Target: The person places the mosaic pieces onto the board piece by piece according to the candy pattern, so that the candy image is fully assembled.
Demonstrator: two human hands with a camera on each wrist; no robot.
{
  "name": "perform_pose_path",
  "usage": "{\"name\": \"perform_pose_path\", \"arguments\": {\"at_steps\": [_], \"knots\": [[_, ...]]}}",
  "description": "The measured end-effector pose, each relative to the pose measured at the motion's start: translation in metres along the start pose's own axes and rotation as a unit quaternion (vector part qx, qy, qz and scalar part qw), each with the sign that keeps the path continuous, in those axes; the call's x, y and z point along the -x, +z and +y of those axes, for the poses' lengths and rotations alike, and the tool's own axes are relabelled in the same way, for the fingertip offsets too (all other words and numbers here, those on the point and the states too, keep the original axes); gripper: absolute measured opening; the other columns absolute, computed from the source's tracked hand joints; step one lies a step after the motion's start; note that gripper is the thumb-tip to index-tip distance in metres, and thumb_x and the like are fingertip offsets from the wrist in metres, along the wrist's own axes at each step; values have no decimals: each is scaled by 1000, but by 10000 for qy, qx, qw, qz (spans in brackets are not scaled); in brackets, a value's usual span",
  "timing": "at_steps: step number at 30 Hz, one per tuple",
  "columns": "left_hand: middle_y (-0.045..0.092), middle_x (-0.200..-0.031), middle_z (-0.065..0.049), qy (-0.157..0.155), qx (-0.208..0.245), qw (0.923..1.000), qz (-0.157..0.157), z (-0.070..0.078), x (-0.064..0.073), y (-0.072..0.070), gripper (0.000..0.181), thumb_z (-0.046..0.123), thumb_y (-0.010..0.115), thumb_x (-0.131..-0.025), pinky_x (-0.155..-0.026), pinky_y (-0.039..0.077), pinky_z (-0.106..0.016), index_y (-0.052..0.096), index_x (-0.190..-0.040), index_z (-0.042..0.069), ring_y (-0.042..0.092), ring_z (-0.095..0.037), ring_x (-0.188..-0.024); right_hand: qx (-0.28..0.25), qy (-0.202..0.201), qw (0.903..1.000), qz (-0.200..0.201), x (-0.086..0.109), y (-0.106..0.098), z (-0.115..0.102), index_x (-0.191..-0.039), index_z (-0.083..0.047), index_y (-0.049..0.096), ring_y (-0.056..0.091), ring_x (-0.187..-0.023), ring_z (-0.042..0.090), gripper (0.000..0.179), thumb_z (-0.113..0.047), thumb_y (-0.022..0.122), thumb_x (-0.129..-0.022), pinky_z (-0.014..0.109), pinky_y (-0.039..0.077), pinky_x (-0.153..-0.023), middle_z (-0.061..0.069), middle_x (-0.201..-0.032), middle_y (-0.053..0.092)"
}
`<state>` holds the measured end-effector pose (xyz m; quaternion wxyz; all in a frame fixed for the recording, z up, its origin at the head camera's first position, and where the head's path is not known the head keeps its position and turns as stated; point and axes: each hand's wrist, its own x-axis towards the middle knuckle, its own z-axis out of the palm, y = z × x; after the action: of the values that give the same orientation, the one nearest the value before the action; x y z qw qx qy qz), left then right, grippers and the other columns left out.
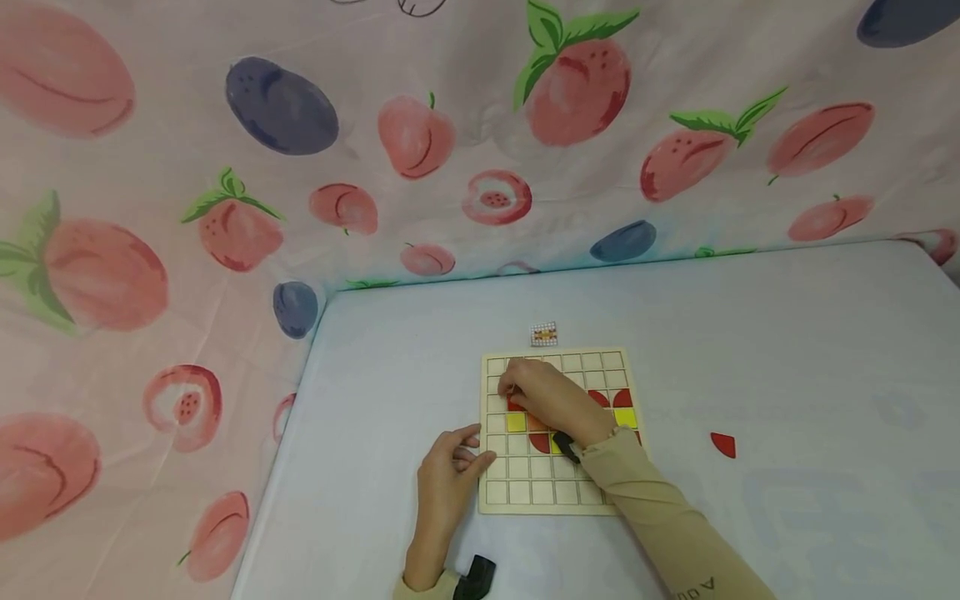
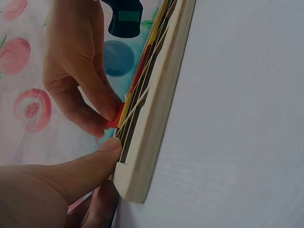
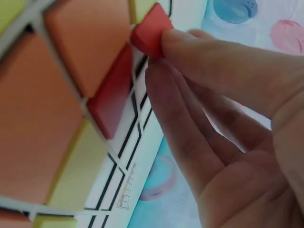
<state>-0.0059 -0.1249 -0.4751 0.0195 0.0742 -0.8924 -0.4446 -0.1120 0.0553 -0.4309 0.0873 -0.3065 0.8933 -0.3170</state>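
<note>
A square wooden grid board (image 1: 517,493) lies on the white table, with red, orange and yellow tiles in some of its cells. My right hand (image 1: 555,393) reaches over the board and covers part of it. Between its thumb and fingertips it pinches a small red tile (image 3: 153,31), close above a cell near the other set tiles in the right wrist view. My left hand (image 1: 444,477) is at the board's left side, holding that edge. Its thumb (image 2: 102,154) lies along the rim, and the other fingers are partly hidden behind it.
A loose red quarter-circle tile (image 1: 723,445) lies on the table to the right of the board. Beyond the board's far edge is a small patterned card (image 1: 543,334). A fruit-print cloth (image 1: 420,217) hangs behind and along the left of the table.
</note>
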Motion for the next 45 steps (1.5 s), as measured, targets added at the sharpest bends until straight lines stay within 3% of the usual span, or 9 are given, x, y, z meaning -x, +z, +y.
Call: {"name": "perform_pose_path", "arguments": {"at_steps": [9, 18, 35, 45], "knots": [[64, -96, 5, -94, -101, 9999, -36, 5, 0, -1, 40, 15, 83, -81, -67, 55, -16, 71, -119, 13, 59, -5, -78, 387, 407, 9984, 43, 0, 4, 0, -94, -8, 75, 64, -85, 14, 10, -2, 75, -86, 33, 56, -83, 1, -93, 72], [64, -95, 5, -75, -97, 9999, -15, 2, 1, -1, 40, 14, 83, -81, -67, 54, -16, 71, -119, 11, 60, -5, -77, 497, 316, 9982, 129, 3, 5, 0, -95, -10, 75, 59, -79, 11, 7, -7, 75, -88, 30, 55, -76, -2, -90, 67], [64, -94, 4, -176, -78, 9998, 10, 8, 1, -1, 40, 12, 83, -80, -67, 54, -16, 71, -119, 10, 59, -5, -78, 856, 228, 9950, 463, 34, -26, -2, -100, -9, 76, 65, -91, 19, 13, -14, 76, -88, 35, 57, -82, 2, -101, 69], [64, -94, 1, -69, -52, 10000, 41, 6, 0, 0, 40, 14, 84, -79, -66, 55, -16, 72, -117, 10, 61, -8, -78, 860, 786, 9917, 547, 55, -35, 1, -103, -10, 75, 62, -113, 26, 18, -15, 78, -86, 44, 54, -97, 4, -110, 69]]}}
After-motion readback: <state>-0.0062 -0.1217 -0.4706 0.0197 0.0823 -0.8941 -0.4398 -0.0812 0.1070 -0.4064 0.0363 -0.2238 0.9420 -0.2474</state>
